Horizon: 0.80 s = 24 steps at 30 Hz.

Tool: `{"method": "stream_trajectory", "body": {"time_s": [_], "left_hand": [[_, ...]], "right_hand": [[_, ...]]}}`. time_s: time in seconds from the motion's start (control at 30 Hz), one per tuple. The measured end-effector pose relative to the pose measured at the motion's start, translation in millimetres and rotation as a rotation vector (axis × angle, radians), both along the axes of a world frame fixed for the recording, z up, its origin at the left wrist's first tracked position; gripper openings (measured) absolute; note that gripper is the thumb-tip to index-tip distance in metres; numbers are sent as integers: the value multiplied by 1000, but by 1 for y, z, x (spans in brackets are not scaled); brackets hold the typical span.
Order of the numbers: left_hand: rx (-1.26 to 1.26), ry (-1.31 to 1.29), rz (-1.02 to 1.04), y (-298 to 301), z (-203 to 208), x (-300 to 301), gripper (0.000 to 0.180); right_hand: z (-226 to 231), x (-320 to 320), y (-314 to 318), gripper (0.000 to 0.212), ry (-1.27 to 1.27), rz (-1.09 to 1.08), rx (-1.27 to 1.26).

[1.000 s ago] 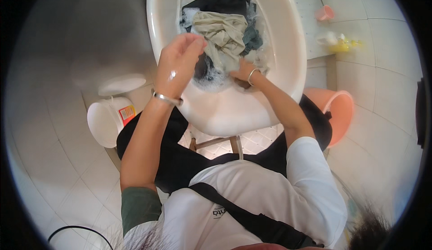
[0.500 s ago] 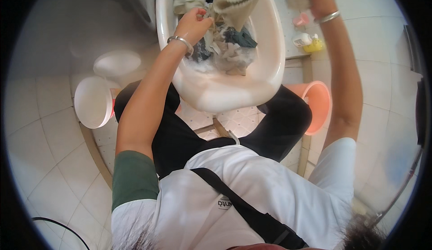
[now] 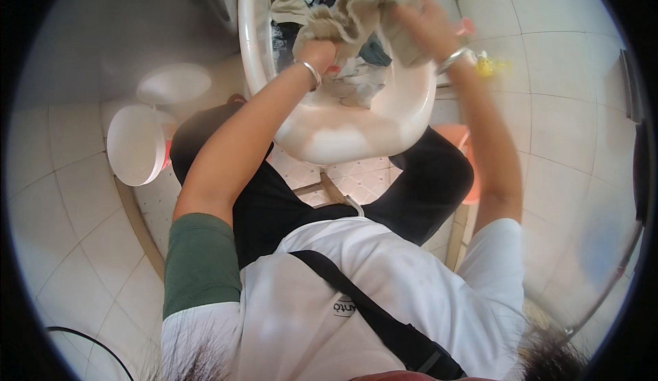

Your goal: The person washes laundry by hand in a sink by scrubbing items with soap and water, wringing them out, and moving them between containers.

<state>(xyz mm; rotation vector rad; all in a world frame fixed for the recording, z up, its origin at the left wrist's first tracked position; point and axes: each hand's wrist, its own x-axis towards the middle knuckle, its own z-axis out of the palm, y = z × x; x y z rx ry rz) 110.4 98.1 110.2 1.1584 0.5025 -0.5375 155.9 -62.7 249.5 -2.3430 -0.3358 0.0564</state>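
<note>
A white oval wash basin [image 3: 356,134] stands between my knees, filled with wet laundry and suds. Both hands hold one beige-grey garment [image 3: 356,14] stretched above the basin. My left hand [image 3: 317,53], with a bracelet at the wrist, grips its left part. Gripping the right part is my right hand [image 3: 421,21], blurred by motion and also wearing a bracelet. Dark and grey clothes [image 3: 346,79] lie in the basin beneath the garment.
A white bucket [image 3: 135,142] and a white lid [image 3: 173,83] sit on the tiled floor at my left. An orange basin [image 3: 466,141] shows behind my right knee. A small yellow object [image 3: 488,66] lies on the tiles right of the basin.
My right hand came down from high above the basin and now grips the beige garment close to my left hand. My head has tilted, shifting the basin upward in view.
</note>
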Motion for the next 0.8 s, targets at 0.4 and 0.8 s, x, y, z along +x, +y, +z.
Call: {"method": "stream_trajectory", "body": {"time_s": [0.4, 0.8], "left_hand": [[1112, -58, -683, 8, -113, 5, 54], [1371, -742, -540, -39, -246, -16, 70]], "right_hand": [[-221, -4, -11, 42, 197, 74, -439], [-353, -4, -22, 27, 45, 384, -358]]}}
